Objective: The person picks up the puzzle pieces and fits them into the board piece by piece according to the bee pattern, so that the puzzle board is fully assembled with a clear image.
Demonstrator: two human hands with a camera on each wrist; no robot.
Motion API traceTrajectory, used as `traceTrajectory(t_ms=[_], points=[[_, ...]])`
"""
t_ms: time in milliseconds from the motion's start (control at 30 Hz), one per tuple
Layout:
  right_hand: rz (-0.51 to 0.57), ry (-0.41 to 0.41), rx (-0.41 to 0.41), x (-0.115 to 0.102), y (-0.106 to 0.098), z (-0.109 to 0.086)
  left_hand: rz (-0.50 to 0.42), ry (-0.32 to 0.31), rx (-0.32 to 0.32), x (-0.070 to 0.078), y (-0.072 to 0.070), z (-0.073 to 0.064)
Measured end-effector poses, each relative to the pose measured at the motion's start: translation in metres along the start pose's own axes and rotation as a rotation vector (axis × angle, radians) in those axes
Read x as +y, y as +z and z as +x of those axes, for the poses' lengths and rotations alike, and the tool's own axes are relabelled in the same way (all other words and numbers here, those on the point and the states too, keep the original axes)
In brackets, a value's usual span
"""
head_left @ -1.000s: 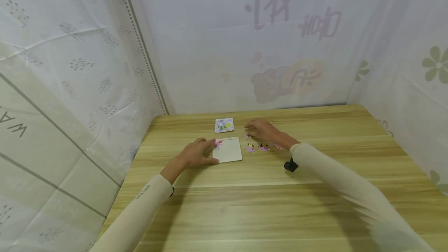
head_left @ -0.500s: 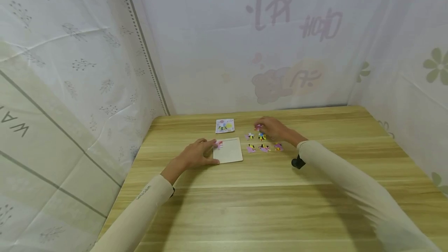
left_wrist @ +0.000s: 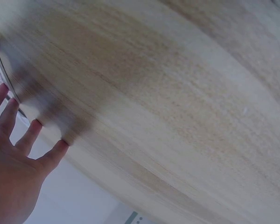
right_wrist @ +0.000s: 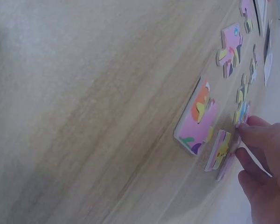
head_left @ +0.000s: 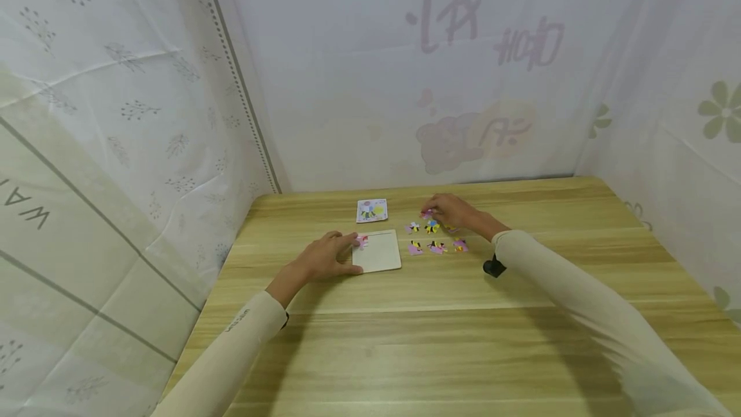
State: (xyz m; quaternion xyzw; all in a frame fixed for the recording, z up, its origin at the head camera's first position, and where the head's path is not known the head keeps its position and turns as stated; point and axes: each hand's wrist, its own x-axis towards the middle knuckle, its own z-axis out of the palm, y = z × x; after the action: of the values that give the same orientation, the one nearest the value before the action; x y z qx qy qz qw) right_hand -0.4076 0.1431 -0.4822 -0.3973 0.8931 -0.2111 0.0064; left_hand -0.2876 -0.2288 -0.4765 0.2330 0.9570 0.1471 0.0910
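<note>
Nearest is a wooden table (head_left: 370, 352), with two pale sleeves (head_left: 567, 295) reaching across it. The left hand (head_left: 325, 256) lies along the left edge of a pale board (head_left: 383, 257), fingers and thumb spread apart, fingertips touching it; a pink-and-red piece (head_left: 363, 241) sits at the board's upper left. Right of the board is a row of three puzzle pieces (head_left: 437, 247), with more coloured pieces (head_left: 432, 227) just behind. Beyond these, the right hand (head_left: 454, 212) bends its fingertips together at a pink piece (head_left: 426, 214); whether they pinch it or merely touch it, I cannot tell. A bee card (head_left: 372, 210) lies behind the board, before a printed curtain (head_left: 347, 82).
</note>
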Motion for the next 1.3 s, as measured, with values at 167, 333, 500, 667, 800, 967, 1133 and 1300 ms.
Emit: traceTrajectory(t_ms=[167, 333, 500, 667, 800, 967, 1133, 1300], points=[[-0.017, 0.008, -0.014, -0.001, -0.001, 0.002, -0.002, -0.006, 0.001, -0.003, 0.002, 0.001], [-0.038, 0.008, -0.002, -0.001, 0.002, 0.000, -0.016, -0.001, 0.002, -0.003, 0.003, 0.000], [-0.079, 0.004, -0.005, -0.006, 0.006, -0.002, -0.012, -0.001, -0.001, -0.002, 0.003, 0.000], [-0.038, 0.010, -0.022, -0.019, 0.008, 0.000, -0.007, 0.000, 0.004, -0.002, 0.002, 0.000], [-0.038, -0.018, -0.011, -0.029, 0.013, 0.003, -0.005, 0.005, 0.006, -0.002, 0.002, 0.000], [-0.038, -0.074, 0.003, -0.038, 0.020, 0.008, -0.008, 0.012, 0.008, -0.003, 0.002, 0.000], [0.004, -0.095, 0.003, -0.047, 0.025, 0.012, -0.006, 0.007, 0.012, -0.003, 0.002, 0.000], [-0.013, -0.095, -0.016, -0.056, 0.030, 0.016, -0.005, 0.000, 0.012, -0.002, 0.001, -0.001]])
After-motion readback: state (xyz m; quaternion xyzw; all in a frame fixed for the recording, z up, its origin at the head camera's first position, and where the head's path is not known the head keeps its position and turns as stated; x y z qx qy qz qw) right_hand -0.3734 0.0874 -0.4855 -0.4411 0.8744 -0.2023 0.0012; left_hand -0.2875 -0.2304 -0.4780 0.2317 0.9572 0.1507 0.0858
